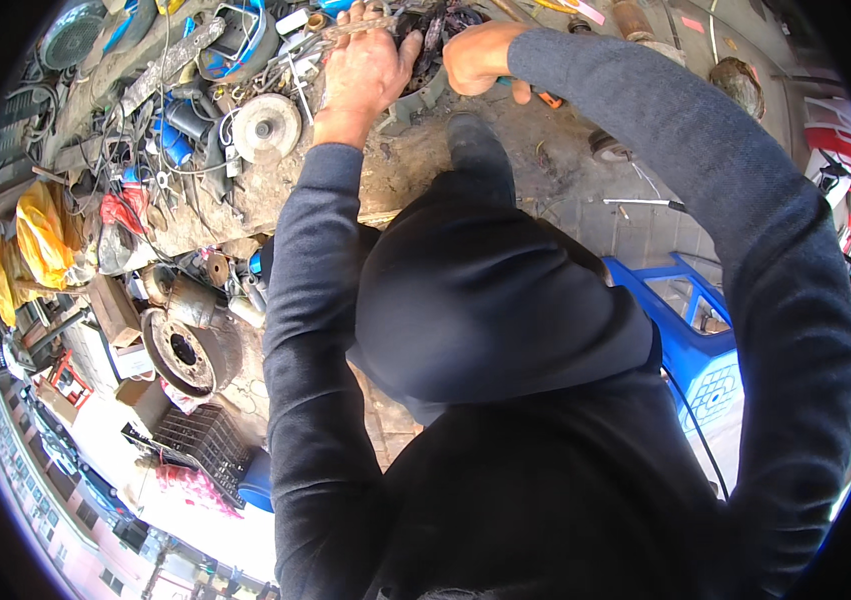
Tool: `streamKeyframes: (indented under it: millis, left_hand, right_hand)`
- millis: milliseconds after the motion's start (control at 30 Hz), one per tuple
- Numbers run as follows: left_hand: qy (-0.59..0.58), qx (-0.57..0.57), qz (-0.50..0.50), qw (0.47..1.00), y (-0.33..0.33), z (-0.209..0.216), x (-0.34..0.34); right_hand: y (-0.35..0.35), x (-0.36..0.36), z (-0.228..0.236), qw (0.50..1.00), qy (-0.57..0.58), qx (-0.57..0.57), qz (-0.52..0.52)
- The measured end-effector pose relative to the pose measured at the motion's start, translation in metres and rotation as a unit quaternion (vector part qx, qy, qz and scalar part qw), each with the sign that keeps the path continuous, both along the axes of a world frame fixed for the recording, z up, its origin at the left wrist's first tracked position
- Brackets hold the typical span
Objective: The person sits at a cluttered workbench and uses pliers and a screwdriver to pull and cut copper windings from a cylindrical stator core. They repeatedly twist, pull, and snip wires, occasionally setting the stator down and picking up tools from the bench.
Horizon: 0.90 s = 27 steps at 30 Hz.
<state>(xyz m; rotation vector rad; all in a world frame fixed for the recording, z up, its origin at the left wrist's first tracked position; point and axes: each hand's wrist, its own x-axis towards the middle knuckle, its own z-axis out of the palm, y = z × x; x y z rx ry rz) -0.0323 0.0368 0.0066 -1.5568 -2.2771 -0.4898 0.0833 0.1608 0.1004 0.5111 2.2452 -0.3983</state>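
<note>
My left hand is at the top of the view, back upward, thumb set apart and fingers bent over a grey part at the bench's far side. What lies under its fingers is mostly hidden. Beside it my right hand is closed, with a teal handle showing below the fist; the tool's working end is out of sight. Between the hands lie a curved grey metal ring piece and dark, tangled strands. An orange-and-black tool end shows just right of my right hand.
A round grinding disc, blue-bodied parts and cables crowd the worn bench on the left. Below are a rusty wheel rim and a black crate. A blue plastic stool stands right of my legs.
</note>
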Motion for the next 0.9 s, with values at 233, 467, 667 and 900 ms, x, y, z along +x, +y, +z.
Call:
streamKeyframes:
  millis: [233, 467, 667, 900]
  left_hand:
    - [-0.109, -0.101, 0.028, 0.989, -0.001, 0.009, 0.001]
    - [-0.053, -0.030, 0.036, 0.997, 0.002, -0.001, 0.005]
    - [-0.131, -0.051, 0.073, 0.987, 0.003, 0.001, 0.015]
    - [-0.167, -0.038, 0.122, 0.978, 0.021, 0.000, 0.030]
  right_hand:
    - [-0.016, 0.000, 0.001, 0.996, -0.008, 0.000, -0.093]
    - [-0.023, 0.001, -0.009, 0.973, 0.017, -0.088, -0.214]
    - [-0.027, 0.039, -0.032, 0.987, 0.134, 0.000, -0.094]
    - [-0.028, 0.055, -0.063, 0.965, 0.238, 0.003, -0.112]
